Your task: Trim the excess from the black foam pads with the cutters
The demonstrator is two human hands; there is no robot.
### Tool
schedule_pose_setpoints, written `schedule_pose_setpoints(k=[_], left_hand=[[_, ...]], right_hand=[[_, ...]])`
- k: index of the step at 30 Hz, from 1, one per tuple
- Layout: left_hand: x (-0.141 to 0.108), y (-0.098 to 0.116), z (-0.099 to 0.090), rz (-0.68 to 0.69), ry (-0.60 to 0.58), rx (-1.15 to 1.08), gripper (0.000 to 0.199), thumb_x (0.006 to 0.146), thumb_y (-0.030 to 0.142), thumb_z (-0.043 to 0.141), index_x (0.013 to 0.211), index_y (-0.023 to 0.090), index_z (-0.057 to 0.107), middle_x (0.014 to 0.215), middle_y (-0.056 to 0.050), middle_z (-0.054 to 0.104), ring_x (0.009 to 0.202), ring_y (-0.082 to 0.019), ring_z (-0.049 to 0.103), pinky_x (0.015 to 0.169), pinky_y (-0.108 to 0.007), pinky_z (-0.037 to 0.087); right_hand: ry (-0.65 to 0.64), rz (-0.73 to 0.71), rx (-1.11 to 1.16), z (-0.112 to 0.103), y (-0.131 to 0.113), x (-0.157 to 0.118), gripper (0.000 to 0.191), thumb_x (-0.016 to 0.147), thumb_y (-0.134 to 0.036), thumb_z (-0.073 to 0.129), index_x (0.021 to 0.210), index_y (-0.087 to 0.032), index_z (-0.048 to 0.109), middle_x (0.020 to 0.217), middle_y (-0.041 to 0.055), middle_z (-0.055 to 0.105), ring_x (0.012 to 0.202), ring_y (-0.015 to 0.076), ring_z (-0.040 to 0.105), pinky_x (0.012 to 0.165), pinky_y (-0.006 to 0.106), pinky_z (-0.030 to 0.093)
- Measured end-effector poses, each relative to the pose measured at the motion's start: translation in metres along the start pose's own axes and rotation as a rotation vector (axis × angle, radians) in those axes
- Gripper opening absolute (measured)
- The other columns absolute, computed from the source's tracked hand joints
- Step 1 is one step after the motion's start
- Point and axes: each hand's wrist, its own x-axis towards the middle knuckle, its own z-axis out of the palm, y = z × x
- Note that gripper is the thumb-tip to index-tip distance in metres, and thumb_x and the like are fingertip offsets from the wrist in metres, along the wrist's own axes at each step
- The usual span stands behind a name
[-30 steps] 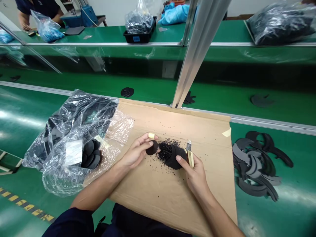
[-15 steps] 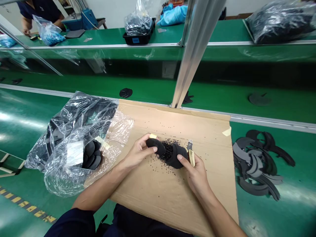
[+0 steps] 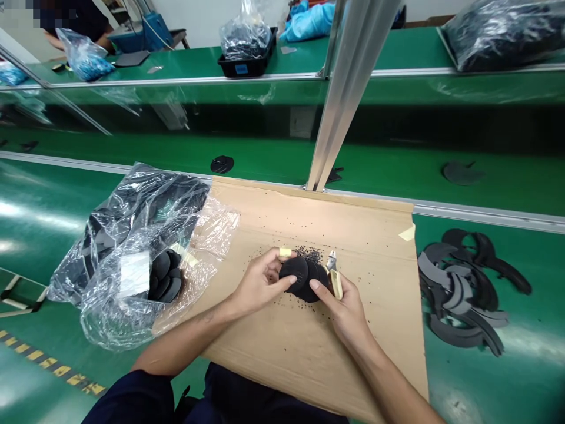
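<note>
Over the cardboard sheet (image 3: 265, 341), my left hand (image 3: 262, 281) grips a round black disc (image 3: 293, 273) between thumb and fingers; one finger wears yellow tape. My right hand (image 3: 346, 297) has its thumb on several overlapping black discs (image 3: 314, 288) and also holds a small cutter with yellow handles (image 3: 335, 275), its metal jaws pointing away from me. The left disc overlaps the discs at the right hand. Small black bits (image 3: 309, 253) are scattered around and behind the discs.
A clear plastic bag (image 3: 128, 235) with black pieces lies left. Curved black and grey pieces (image 3: 468, 288) are heaped right. A metal post (image 3: 338, 100) rises behind the cardboard. Across the bench, a person (image 3: 82, 23) is partly visible near a black tray (image 3: 247, 68).
My left hand has moved slightly right, and its disc now faces up and overlaps the discs at my right hand. The cutter has shifted slightly left.
</note>
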Motion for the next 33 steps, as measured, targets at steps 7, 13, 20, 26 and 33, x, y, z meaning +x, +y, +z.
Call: schedule_pose_setpoints(k=[7,13,20,26,33], left_hand=[[-0.001,0.001,0.001,0.26,0.066,0.252,0.032,0.088,0.026,0.072,0.118,0.021,0.068,0.089,-0.002,0.062,0.066,-0.01,0.053,0.058,-0.02,0.049],[-0.001,0.001,0.001,0.292,0.061,0.246,0.033,0.089,0.026,0.071,0.122,0.022,0.069,0.104,-0.007,0.064,0.073,-0.012,0.057,0.058,-0.02,0.05],[-0.001,-0.002,0.002,0.127,-0.005,0.051,0.038,0.089,0.027,0.072,0.126,0.022,0.069,0.12,-0.009,0.07,0.1,-0.02,0.068,0.082,-0.029,0.06],[0.0,0.0,0.003,0.015,-0.08,-0.157,0.039,0.089,0.034,0.072,0.123,0.015,0.07,0.115,-0.011,0.074,0.1,-0.022,0.072,0.084,-0.034,0.063],[0.001,0.01,-0.009,0.366,-0.122,0.242,0.034,0.093,0.021,0.066,0.127,0.023,0.07,0.106,-0.009,0.074,0.091,-0.019,0.069,0.081,-0.032,0.06]], right_hand=[[-0.032,-0.055,-0.046,0.001,-0.001,-0.003,0.047,0.079,-0.051,0.081,0.114,-0.022,0.072,0.109,0.0076,0.075,0.099,0.0268,0.068,0.09,0.04,0.056],[-0.018,-0.08,-0.052,0.002,-0.002,-0.002,0.048,0.078,-0.054,0.08,0.113,-0.021,0.073,0.11,0.0087,0.076,0.101,0.0285,0.07,0.092,0.042,0.057],[-0.008,-0.081,-0.07,0.001,-0.001,-0.004,0.049,0.077,-0.056,0.081,0.11,-0.021,0.071,0.109,0.0089,0.075,0.102,0.0285,0.07,0.093,0.041,0.056],[-0.029,-0.108,-0.145,0.0,-0.002,-0.005,0.043,0.081,-0.055,0.078,0.105,-0.021,0.07,0.096,0.0068,0.075,0.087,0.0247,0.069,0.078,0.035,0.058],[0.012,-0.536,-0.509,-0.011,-0.017,-0.002,0.016,0.088,-0.034,0.074,0.099,-0.024,0.072,0.098,0.0083,0.071,0.091,0.0248,0.067,0.08,0.037,0.057]])
